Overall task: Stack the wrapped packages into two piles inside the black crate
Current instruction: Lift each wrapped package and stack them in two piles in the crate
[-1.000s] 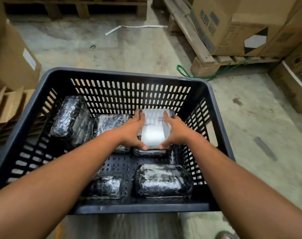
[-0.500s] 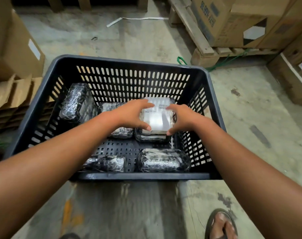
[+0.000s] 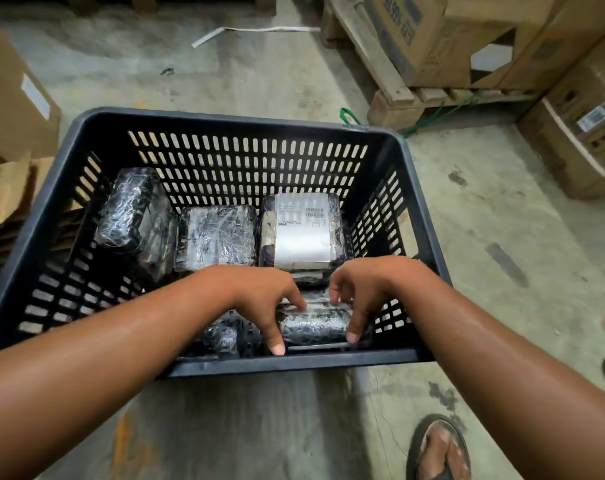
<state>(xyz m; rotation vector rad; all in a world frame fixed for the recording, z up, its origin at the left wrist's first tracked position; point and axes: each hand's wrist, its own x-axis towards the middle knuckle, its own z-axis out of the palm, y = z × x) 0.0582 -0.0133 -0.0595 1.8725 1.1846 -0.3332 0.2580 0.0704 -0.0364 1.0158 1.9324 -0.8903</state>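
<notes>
The black crate (image 3: pixel 232 121) stands on the concrete floor. A package with a white label (image 3: pixel 303 233) lies at the back right on top of another one. Beside it lies a shiny wrapped package (image 3: pixel 216 237), and a dark one (image 3: pixel 129 206) leans on the left wall. At the near wall lie a dark package (image 3: pixel 313 325) and a smaller one (image 3: pixel 218 336), partly hidden by my left arm. My left hand (image 3: pixel 263 299) and my right hand (image 3: pixel 360 292) curl around the two ends of the near right package, fingertips touching it.
Cardboard boxes (image 3: pixel 443 36) sit on a wooden pallet (image 3: pixel 387 95) at the back right, another box (image 3: pixel 578 126) at the right. More cardboard (image 3: pixel 14 98) stands at the left. A green strap (image 3: pixel 348 116) lies behind the crate. My sandalled foot (image 3: pixel 439 448) is near right.
Both hands let go of the labelled package, which stays on its pile, and drew back to the near right package. The view shifted nearer the crate's front.
</notes>
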